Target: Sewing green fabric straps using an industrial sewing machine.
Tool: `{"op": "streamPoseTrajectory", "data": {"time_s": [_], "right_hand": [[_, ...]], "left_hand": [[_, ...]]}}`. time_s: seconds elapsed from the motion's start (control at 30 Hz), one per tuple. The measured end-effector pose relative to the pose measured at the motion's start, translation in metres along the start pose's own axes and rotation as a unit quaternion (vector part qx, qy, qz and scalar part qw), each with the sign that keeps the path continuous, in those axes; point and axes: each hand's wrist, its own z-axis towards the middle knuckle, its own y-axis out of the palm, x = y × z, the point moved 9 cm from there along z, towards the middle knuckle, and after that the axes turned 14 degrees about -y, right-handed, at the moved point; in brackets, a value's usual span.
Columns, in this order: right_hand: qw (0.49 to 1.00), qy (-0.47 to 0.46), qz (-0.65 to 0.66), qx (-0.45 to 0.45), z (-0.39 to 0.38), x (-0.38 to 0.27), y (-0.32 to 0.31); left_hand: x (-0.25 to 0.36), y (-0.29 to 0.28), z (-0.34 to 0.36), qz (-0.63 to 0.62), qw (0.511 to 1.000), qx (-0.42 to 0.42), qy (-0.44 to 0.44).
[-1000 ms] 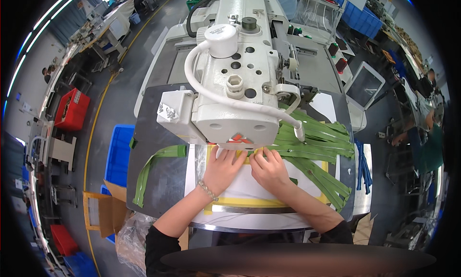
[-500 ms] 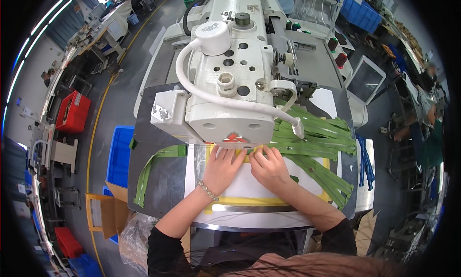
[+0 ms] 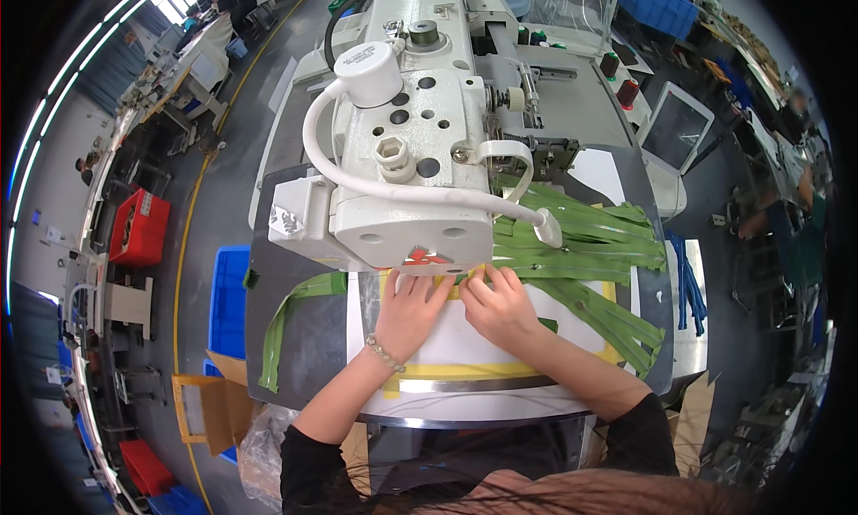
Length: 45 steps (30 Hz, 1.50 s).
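My left hand [image 3: 407, 318] lies under the front of a white sewing machine head [image 3: 416, 222], its fingers stretched forward over a white sheet [image 3: 447, 343] edged with yellow tape. Beside it, my right hand [image 3: 502, 313] has bent fingers closed at a green zipper, of which only a sliver shows between the hands. The machine head partly hides the fingertips. Several green zippers [image 3: 585, 263] fan out to the right of my right hand. To the left of my left hand, another green zipper [image 3: 284, 315] curves over the dark table plate.
Blue zippers [image 3: 686, 287] hang at the right edge. A tilted screen [image 3: 677, 131] and thread spools [image 3: 627, 93] stand at the back right. On the left are a blue bin [image 3: 229, 301], a cardboard box [image 3: 223, 408] and a red crate [image 3: 141, 227].
The whole view has shifted slightly, with the machine head now further left in it. Both hands keep nearly the same pose at the sheet.
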Motion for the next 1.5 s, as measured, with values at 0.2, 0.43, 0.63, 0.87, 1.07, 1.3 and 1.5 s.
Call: {"op": "streamPoseTrajectory", "data": {"time_s": [0.2,0.43,0.63,0.87,1.07,1.3,1.5], "right_hand": [[0.999,0.013,0.034,-0.006,-0.004,-0.001,0.001],[0.995,0.01,0.102,0.019,-0.006,0.008,0.004],[0.99,0.019,0.14,0.028,-0.002,0.022,0.008],[0.993,0.02,0.119,0.02,-0.009,0.028,0.006],[0.994,0.022,0.106,0.014,-0.009,0.029,0.003],[0.994,0.02,0.104,0.014,-0.01,0.027,0.002],[0.995,0.019,0.1,0.014,-0.01,0.03,0.003]], "left_hand": [[-0.008,0.002,-0.002,0.009,1.0,-0.016,-0.004],[-0.026,-0.007,0.022,-0.039,0.998,-0.03,0.028],[-0.072,0.041,0.032,-0.159,0.968,-0.196,0.001],[-0.08,0.086,0.045,-0.304,0.889,-0.334,-0.08],[-0.083,0.097,0.046,-0.309,0.9,-0.305,-0.036],[-0.079,0.095,0.046,-0.321,0.896,-0.303,-0.054],[-0.078,0.076,0.039,-0.306,0.904,-0.273,-0.12]]}}
